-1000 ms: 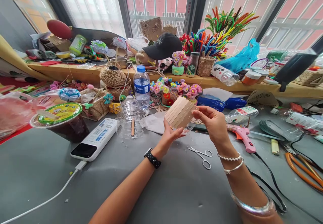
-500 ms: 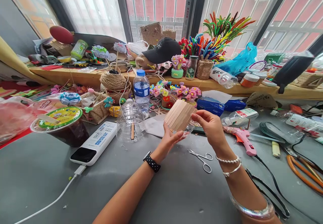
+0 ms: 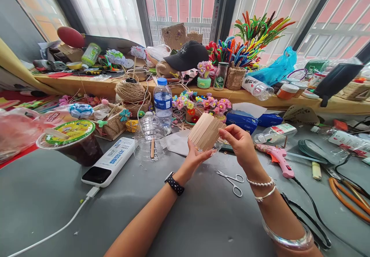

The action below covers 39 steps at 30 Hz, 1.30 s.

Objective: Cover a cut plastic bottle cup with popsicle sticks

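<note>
A panel of wooden craft sticks (image 3: 204, 132), laid side by side, is held tilted above the grey table. My left hand (image 3: 194, 159) grips it from below, thumb stretched along its lower edge and fingers partly hidden behind. At the panel's right edge, my right hand (image 3: 238, 143) pinches the outermost stick between thumb and fingers. Something clear shows under the panel, partly covered by it and my left hand. Small scissors (image 3: 232, 182) lie partly spread on the table below my right hand. A pink glue gun (image 3: 278, 159) rests to the right of that hand.
Left of the hands stand a cut clear plastic bottle (image 3: 148, 133) with a stick by it, a water bottle (image 3: 162, 103), a white power bank (image 3: 108, 162) and a lidded drink cup (image 3: 75, 143). Orange-handled shears (image 3: 348, 199) lie far right. A crowded wooden ledge (image 3: 185, 91) runs behind.
Both hands keep their hold on the craft-stick panel, almost unmoved. The view has shifted very slightly; nothing was taken up or let go.
</note>
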Available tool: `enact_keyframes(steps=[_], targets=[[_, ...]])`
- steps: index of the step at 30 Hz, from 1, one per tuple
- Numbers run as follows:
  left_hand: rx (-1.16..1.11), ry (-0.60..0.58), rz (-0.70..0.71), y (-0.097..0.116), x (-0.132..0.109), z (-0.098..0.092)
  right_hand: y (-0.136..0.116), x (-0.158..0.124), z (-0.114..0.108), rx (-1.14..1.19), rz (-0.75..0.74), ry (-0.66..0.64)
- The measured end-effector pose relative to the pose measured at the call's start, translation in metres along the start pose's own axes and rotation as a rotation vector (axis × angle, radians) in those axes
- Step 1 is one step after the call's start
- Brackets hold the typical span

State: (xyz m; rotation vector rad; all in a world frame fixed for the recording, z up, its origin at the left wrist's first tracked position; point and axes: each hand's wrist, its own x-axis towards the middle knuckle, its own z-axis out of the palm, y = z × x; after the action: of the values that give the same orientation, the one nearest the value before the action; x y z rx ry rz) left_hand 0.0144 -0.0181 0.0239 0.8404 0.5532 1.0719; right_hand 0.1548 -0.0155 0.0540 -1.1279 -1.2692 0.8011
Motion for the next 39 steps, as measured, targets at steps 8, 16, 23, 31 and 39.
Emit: enact_keyframes(steps=[8, 16, 23, 31, 39], targets=[[0.001, 0.001, -0.010, -0.001, 0.000, -0.003, 0.000, -0.001, 0.002, 0.048, 0.014, 0.022], [-0.022, -0.023, -0.029, -0.007, 0.004, -0.010, 0.002, 0.002, 0.001, 0.263, 0.027, 0.159], [-0.022, -0.019, -0.041, -0.006, 0.005, -0.011, -0.001, 0.006, -0.010, 0.166, -0.060, 0.276], [-0.009, -0.038, -0.051, -0.007, 0.005, -0.010, -0.009, -0.001, -0.009, -0.529, -0.271, 0.011], [0.016, -0.011, -0.055, -0.011, 0.006, -0.013, -0.011, -0.002, -0.013, -0.709, -0.472, -0.045]])
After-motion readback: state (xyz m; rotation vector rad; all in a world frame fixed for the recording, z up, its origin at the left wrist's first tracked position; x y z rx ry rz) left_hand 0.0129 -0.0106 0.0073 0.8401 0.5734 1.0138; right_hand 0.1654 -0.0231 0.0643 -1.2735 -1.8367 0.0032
